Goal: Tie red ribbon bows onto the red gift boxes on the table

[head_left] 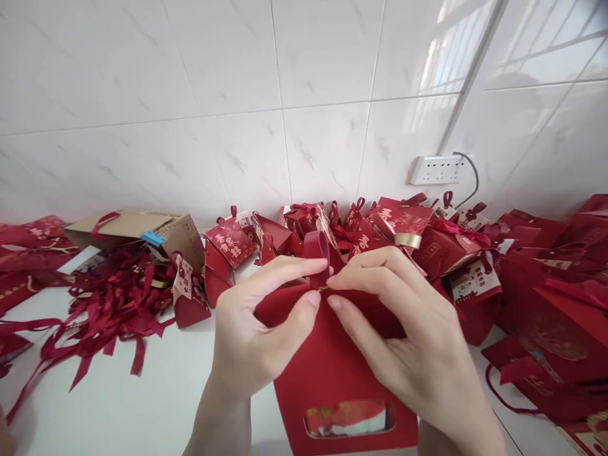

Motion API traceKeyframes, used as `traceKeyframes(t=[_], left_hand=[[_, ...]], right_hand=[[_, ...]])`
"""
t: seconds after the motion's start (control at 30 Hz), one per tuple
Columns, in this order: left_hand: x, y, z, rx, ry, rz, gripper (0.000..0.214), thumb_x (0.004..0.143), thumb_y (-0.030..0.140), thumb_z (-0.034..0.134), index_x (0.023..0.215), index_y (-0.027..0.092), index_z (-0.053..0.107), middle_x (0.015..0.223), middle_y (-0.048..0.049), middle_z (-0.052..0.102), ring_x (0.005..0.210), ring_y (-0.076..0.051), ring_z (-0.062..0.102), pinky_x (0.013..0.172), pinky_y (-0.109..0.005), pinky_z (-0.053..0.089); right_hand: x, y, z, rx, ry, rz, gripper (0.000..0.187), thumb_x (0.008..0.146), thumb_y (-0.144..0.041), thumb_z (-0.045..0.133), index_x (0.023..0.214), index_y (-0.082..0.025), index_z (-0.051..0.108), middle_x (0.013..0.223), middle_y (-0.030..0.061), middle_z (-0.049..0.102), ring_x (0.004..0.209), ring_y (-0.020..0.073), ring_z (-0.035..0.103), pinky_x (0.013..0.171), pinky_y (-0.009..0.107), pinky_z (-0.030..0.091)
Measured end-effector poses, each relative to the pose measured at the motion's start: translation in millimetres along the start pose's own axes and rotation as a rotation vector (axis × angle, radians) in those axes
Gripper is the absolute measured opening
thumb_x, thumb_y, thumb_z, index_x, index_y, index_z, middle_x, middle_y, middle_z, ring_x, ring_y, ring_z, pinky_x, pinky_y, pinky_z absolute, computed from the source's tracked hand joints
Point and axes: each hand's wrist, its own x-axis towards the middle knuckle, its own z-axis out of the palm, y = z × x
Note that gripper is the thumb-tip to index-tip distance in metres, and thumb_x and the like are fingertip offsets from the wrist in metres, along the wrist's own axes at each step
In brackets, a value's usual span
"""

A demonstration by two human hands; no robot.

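Note:
A red paper gift box [327, 354] with a tapered top stands in front of me, and a cut-out window [349, 418] low on its face shows something colourful inside. From the top rises a dark red ribbon loop [317, 244]. My left hand [261, 329] pinches the base of this loop between thumb and forefinger. From the other side, my right hand [403, 323] has its fingertips closed at the same spot. A small gold-coloured bit shows between the two hands; its exact form is too small to make out.
Loose red ribbons [118, 310] lie heaped on the white table [123, 411] at left, before a brown cardboard box [142, 228]. Red gift boxes [230, 240] line the wall, with larger ones [551, 310] at right. A power strip [437, 170] is on the tiled wall.

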Motion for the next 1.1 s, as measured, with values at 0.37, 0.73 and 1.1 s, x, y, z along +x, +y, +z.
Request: traceKeyframes(t=[0.37, 0.73, 1.1], left_hand=[[8, -3, 3.1, -0.073, -0.038, -0.199, 0.027, 0.080, 0.013, 0.062, 0.100, 0.028, 0.072, 0.092, 0.0052, 0.074, 0.083, -0.017, 0.071, 0.079, -0.030, 0.060], [14, -9, 12.3, -0.091, -0.099, -0.201, 0.028, 0.081, 0.013, 0.060, 0.101, 0.028, 0.073, 0.101, 0.0074, 0.074, 0.098, -0.018, 0.069, 0.089, -0.029, 0.057], [3, -2, 6.3, -0.112, -0.142, -0.037, 0.030, 0.085, 0.015, 0.058, 0.108, 0.029, 0.070, 0.100, 0.0011, 0.073, 0.093, -0.015, 0.068, 0.081, -0.020, 0.057]], right_hand=[[8, 2, 6, -0.125, -0.033, 0.049, 0.011, 0.090, -0.019, 0.051, 0.091, -0.025, 0.060, 0.091, 0.0043, 0.059, 0.086, 0.0193, 0.063, 0.080, 0.037, 0.057], [10, 8, 4, -0.176, -0.007, 0.132, 0.008, 0.089, -0.019, 0.053, 0.088, -0.023, 0.059, 0.089, 0.0026, 0.064, 0.082, 0.0169, 0.062, 0.077, 0.030, 0.054], [5, -1, 2, -0.104, 0.101, 0.136, 0.014, 0.084, -0.017, 0.057, 0.097, -0.024, 0.058, 0.085, -0.0027, 0.065, 0.072, 0.0123, 0.062, 0.066, 0.022, 0.051]])
